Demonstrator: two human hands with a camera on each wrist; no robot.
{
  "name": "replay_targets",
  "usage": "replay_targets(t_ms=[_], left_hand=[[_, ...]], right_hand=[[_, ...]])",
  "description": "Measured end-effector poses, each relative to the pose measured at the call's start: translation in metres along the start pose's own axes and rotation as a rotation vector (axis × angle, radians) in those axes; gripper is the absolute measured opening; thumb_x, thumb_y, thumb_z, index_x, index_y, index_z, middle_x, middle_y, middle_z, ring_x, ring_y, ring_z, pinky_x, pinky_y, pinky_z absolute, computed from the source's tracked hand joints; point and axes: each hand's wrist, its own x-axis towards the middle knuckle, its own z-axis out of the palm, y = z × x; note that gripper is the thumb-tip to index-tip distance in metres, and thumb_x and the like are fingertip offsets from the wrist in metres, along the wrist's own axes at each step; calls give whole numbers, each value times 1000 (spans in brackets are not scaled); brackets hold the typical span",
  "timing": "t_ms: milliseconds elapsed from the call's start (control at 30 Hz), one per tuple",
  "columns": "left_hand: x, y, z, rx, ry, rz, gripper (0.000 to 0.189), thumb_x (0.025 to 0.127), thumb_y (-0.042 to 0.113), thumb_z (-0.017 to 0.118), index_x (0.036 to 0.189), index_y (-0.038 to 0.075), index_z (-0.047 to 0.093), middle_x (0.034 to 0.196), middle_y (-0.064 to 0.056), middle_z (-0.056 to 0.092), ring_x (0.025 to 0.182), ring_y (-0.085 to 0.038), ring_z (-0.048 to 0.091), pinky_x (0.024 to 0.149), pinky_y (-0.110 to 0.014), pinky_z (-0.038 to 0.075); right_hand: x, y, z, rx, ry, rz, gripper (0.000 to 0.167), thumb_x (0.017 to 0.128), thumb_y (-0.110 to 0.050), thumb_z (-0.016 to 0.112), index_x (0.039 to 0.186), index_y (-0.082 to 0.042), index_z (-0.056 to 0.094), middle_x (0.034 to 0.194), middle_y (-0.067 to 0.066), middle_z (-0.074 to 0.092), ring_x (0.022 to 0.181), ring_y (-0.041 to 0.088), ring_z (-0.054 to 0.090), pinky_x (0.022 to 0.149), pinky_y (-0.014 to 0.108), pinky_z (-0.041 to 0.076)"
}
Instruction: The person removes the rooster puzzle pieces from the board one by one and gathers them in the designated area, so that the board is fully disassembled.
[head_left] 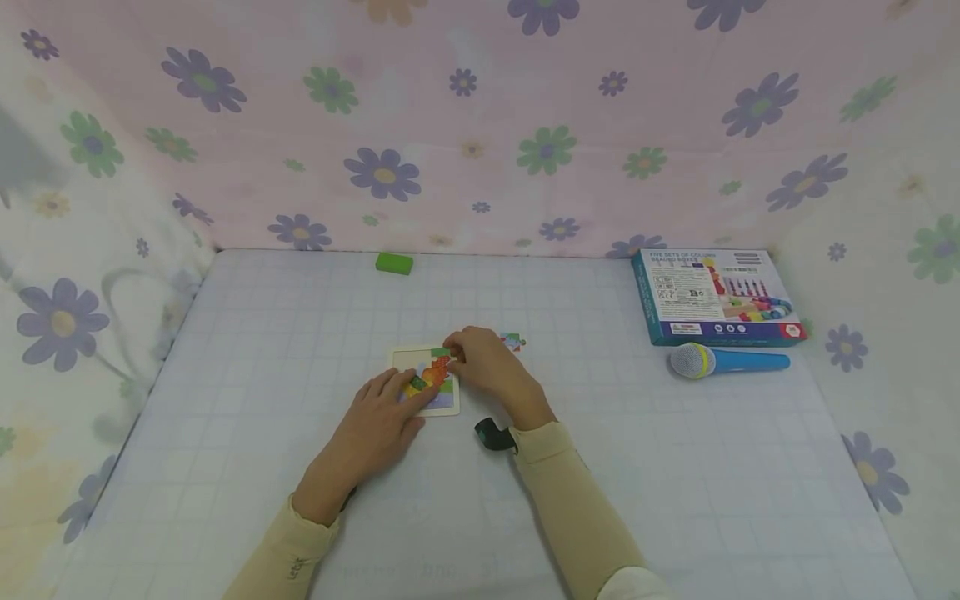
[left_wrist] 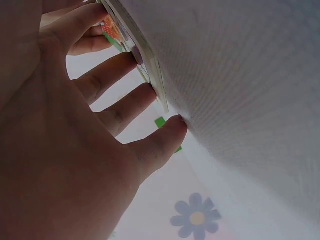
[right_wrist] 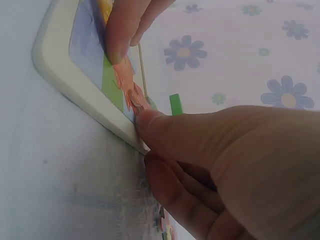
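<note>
A small jigsaw puzzle in a cream frame lies on the table, showing an orange and red figure over green and lilac. My left hand rests on its left part with spread, fairly straight fingers; in the left wrist view its fingertips touch the board. At the right edge, my right hand has thumb and curled fingers together, pinching what looks like a puzzle piece with orange on it. The hand hides most of that piece. Just beyond the right hand lies a loose puzzle piece.
A green block lies near the table's back edge. At the back right are a bead-set box and, in front of it, a blue toy microphone. A black curved object sits at the right cuff. Flowered cloth surrounds the table.
</note>
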Motion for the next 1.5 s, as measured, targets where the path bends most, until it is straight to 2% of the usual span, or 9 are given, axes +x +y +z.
replay_targets(t_ms=[267, 600, 833, 1067, 1233, 1500], left_hand=[[1, 1, -1, -3, -3, -3, 47, 98, 27, 70, 144, 27, 60, 150, -17, 51, 139, -44, 47, 110, -62, 43], [2, 0, 0, -1, -3, -3, 48, 97, 28, 70, 144, 28, 60, 151, -17, 51, 139, -44, 47, 111, -62, 42], [1, 0, 0, 4, 11, 7, 48, 97, 27, 71, 143, 27, 61, 149, -17, 52, 138, -44, 48, 109, -62, 44], [1, 1, -1, 2, -18, -11, 48, 98, 28, 69, 145, 28, 60, 150, -16, 51, 139, -43, 46, 111, -62, 42], [0, 1, -3, -4, -21, -18, 48, 98, 28, 69, 145, 28, 59, 151, -16, 50, 140, -43, 46, 112, -62, 42], [0, 2, -3, -10, 9, -6, 47, 97, 26, 71, 143, 25, 61, 149, -17, 52, 138, -44, 47, 111, -61, 43]], right_hand=[[0, 2, 0, -51, 14, -34, 30, 96, -13, 71, 125, -6, 71, 106, 5, 69, 91, 15, 62, 85, 31, 55], [-2, 2, -2, -22, 29, -53, 31, 95, -14, 73, 125, -5, 72, 108, 7, 70, 91, 15, 63, 85, 31, 56], [-3, 3, -1, -16, 48, -72, 30, 94, -14, 74, 123, -5, 73, 103, 5, 69, 86, 14, 60, 80, 29, 54], [-7, 4, -4, -14, 65, -88, 30, 93, -15, 76, 122, -6, 74, 96, 3, 66, 82, 13, 56, 76, 28, 51], [-9, 7, -6, 15, 72, -90, 31, 92, -15, 76, 122, -6, 74, 95, 2, 65, 83, 13, 56, 77, 28, 50], [-13, 18, -7, 30, 71, -59, 30, 95, -16, 74, 124, -10, 73, 98, 1, 65, 86, 13, 56, 80, 29, 51]])
